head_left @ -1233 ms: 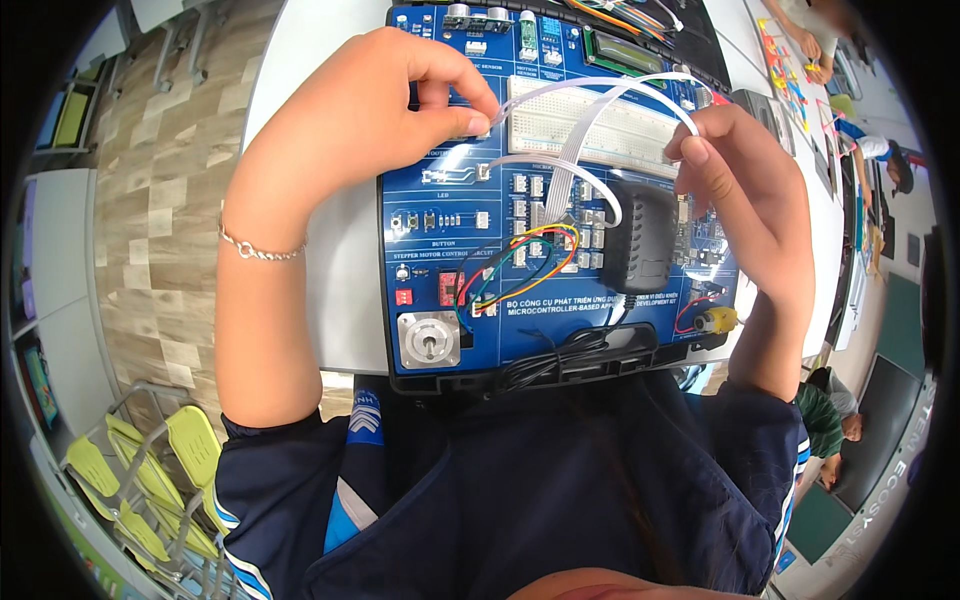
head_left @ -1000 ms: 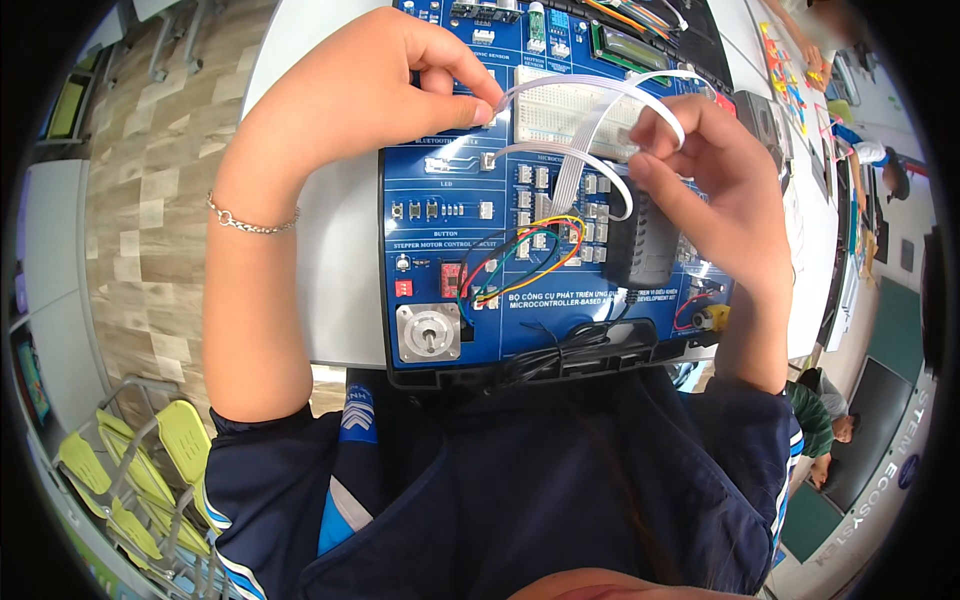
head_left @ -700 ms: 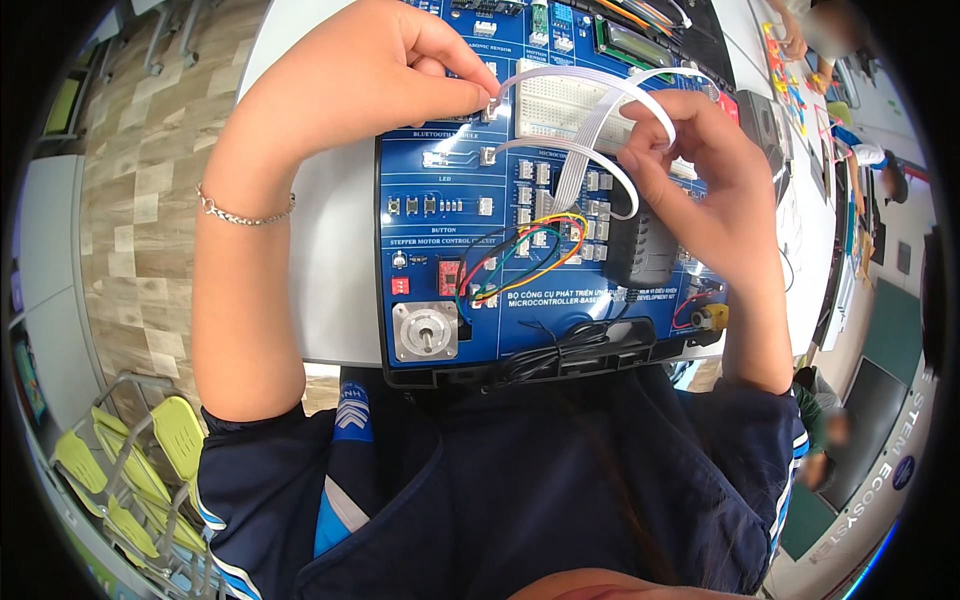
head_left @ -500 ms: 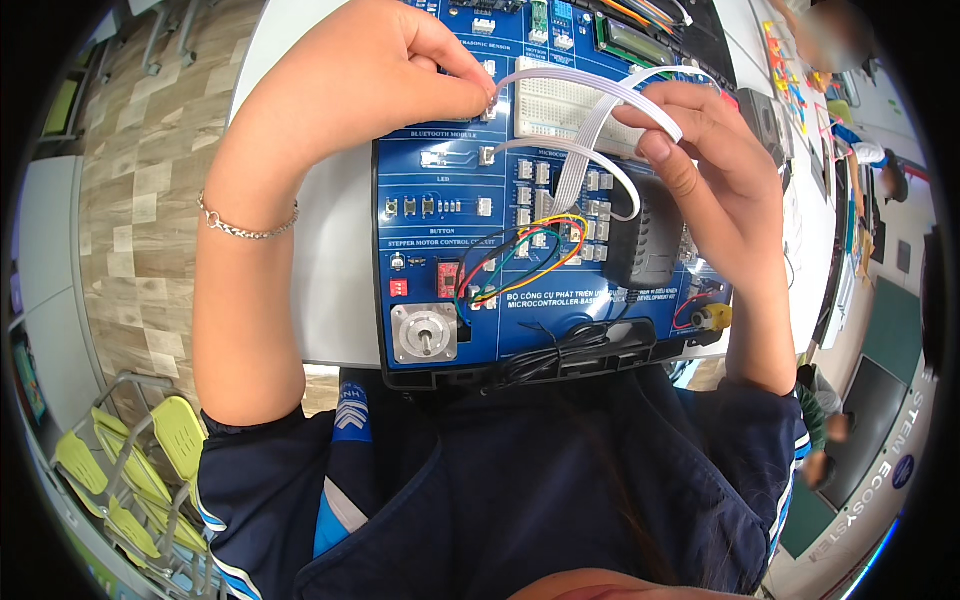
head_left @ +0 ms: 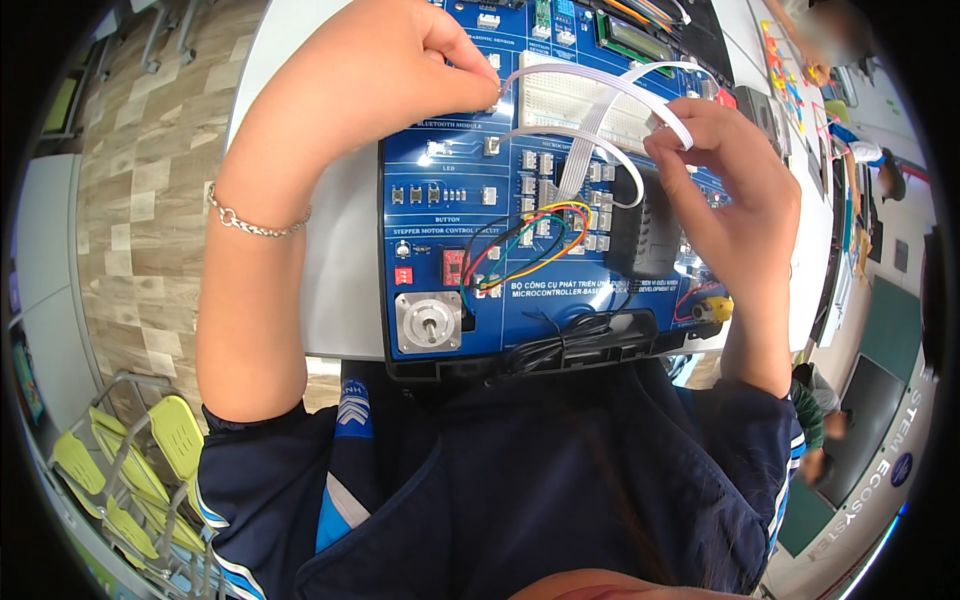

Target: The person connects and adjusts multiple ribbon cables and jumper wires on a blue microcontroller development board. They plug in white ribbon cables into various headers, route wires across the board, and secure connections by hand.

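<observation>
A blue electronics training board (head_left: 545, 300) lies in front of me. My left hand (head_left: 430, 65) is closed in a pinch on one end of a white flat cable (head_left: 600, 80), at the row of sockets by the board's upper left; its fingertips mostly hide that plug, so I cannot tell if it is seated. From there the cable arches rightward over the white breadboard (head_left: 560, 100). My right hand (head_left: 735, 165) pinches the cable near its other end, above the board. Below it, a second white cable (head_left: 575, 136) runs from the LED socket (head_left: 492, 146) toward the middle connectors.
A grey ribbon cable (head_left: 583, 160) and coloured wires (head_left: 578, 228) cross the board's middle. A black box-shaped adapter (head_left: 640, 235) sits right of them. Near the front are a stepper motor (head_left: 428, 322) and a black cord bundle (head_left: 560, 345). Green chairs (head_left: 175, 435) stand at left.
My right fingers have drawn together around the cable's end, and that hand has shifted slightly right. The left hand keeps its pinch. The board appears slightly shifted in view.
</observation>
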Tool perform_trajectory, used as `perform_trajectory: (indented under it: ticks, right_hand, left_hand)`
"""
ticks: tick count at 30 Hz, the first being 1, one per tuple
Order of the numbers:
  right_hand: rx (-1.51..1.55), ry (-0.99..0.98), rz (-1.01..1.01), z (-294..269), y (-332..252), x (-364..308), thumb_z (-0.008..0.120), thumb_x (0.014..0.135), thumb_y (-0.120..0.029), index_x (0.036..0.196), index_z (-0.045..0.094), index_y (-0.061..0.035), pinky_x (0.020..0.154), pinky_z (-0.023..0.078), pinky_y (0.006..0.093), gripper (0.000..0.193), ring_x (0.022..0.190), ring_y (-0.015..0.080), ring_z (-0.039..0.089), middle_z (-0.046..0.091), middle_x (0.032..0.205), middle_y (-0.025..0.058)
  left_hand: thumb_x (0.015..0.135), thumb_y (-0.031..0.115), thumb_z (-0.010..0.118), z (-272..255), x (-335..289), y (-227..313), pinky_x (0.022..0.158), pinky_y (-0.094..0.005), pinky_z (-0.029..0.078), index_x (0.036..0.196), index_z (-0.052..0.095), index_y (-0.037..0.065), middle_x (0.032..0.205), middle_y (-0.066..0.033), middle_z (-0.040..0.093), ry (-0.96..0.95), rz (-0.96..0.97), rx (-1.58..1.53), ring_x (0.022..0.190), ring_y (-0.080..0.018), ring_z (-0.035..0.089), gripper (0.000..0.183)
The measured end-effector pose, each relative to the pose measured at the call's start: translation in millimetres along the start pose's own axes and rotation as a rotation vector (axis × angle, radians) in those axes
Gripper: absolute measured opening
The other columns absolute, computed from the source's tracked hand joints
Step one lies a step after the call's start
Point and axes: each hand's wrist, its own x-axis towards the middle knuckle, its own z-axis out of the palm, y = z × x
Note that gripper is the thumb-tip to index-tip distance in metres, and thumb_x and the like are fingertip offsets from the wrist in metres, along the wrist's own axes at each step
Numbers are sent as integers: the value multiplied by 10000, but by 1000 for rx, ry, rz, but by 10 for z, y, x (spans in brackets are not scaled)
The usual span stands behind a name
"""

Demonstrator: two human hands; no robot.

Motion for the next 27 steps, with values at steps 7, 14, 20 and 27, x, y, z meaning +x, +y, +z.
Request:
perform_trajectory:
  ticks: [7, 14, 20, 27]
  right_hand:
    - [118, 27, 83, 47, 29, -4, 736, 825, 105, 1003, 708, 25, 805, 615, 265, 197, 893, 139, 731, 736, 1017, 90]
    - [451, -151, 213, 93, 9, 16, 730, 857, 96, 999, 717, 24, 831, 599, 247, 160, 911, 122, 727, 737, 1024, 79]
    - [547, -210, 225, 122, 65, 29, 714, 844, 121, 984, 710, 11, 850, 585, 238, 178, 944, 119, 721, 738, 1040, 88]
    - [557, -296, 138, 91, 151, 97, 707, 831, 127, 967, 704, -4, 849, 578, 241, 189, 976, 132, 709, 718, 1045, 87]
  left_hand:
    - [891, 241, 787, -60, 71, -115, 584, -203, 356, 960, 788, 41, 665, 82, 582, -7, 28, -104, 622, -7, 454, 211]
    - [960, 238, 720, -86, 157, -63, 571, -196, 391, 991, 755, 4, 752, 27, 649, 217, 12, -123, 636, -34, 502, 238]
    - [949, 174, 747, 45, 219, -93, 546, -188, 427, 943, 754, -13, 740, 1, 698, 498, 128, -223, 608, -23, 548, 187]
    - [998, 279, 690, -33, 417, -402, 510, -178, 354, 942, 753, 20, 657, 53, 594, 580, 52, -515, 554, -21, 483, 273]
